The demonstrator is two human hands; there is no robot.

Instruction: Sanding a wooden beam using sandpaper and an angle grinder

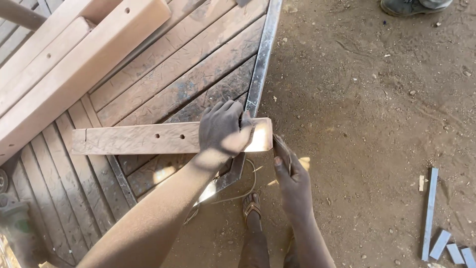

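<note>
A short wooden plank with two small holes lies across a slatted wooden tabletop, its right end jutting past the table's metal edge. My left hand presses down on the plank near that end, fingers wrapped over it. My right hand is just below and right of the plank's tip, gripping a thin flat blade-like tool whose end touches the plank's end. The tool's exact kind is hard to tell.
Thick pale timber beams lie across the table's upper left. Sandy ground lies to the right. Grey metal strips rest at lower right. My sandalled foot stands below the table; another person's shoe is at top right.
</note>
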